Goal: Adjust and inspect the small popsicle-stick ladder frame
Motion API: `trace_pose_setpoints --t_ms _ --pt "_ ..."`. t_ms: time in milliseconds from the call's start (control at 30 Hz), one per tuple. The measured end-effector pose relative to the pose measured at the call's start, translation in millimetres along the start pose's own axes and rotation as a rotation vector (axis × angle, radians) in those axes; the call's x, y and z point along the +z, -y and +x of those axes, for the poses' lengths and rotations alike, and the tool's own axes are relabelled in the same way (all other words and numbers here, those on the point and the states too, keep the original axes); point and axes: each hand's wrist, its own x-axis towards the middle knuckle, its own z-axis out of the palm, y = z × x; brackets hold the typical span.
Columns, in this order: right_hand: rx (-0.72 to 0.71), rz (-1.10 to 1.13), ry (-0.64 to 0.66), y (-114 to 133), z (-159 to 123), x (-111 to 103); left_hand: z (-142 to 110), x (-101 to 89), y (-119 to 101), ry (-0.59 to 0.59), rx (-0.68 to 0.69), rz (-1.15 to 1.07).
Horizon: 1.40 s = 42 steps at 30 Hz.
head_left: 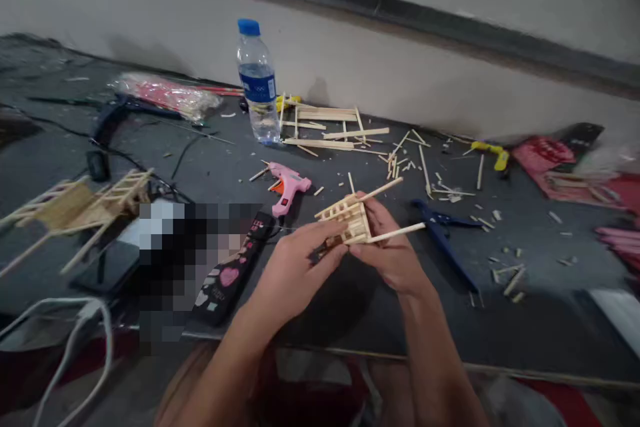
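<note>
A small wooden stick model [357,219], built of pale thin sticks with a row of short crosspieces, is held above the dark table between both hands. My left hand [306,252] pinches its left side, fingers over the near part. My right hand [387,250] grips the right side, thumb at the lower corner and fingers behind. Two long sticks jut out to the right past my right hand. Just left of the model, a pink hot glue gun [289,183] lies on the table. To the right rests a dark blue hacksaw-like tool [447,247].
A water bottle [257,90] stands near the wall beside a stick frame [327,113]. Cut stick pieces [513,280] are scattered on the right. At left are a larger stick model [75,207], a black case with hearts [230,277] and a white cable [107,340].
</note>
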Motion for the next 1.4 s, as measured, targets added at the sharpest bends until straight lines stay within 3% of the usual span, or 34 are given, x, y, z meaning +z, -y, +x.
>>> trace_pose_setpoints --t_ms 200,367,733,1400 --pt "0.025 -0.072 0.025 1.3 -5.4 -2.3 -1.0 -3.8 -0.7 0.042 -0.078 -0.062" --pt "0.074 -0.096 0.087 2.3 -7.8 -1.6 -0.4 -8.8 0.0 0.064 -0.061 -0.093" --pt "0.137 -0.085 0.222 4.6 -11.0 -0.2 -1.1 -16.2 3.2 0.226 -0.061 -0.153" --pt "0.134 -0.106 0.225 2.3 -12.0 -1.0 -1.8 -13.6 3.2 0.271 -0.068 -0.195"
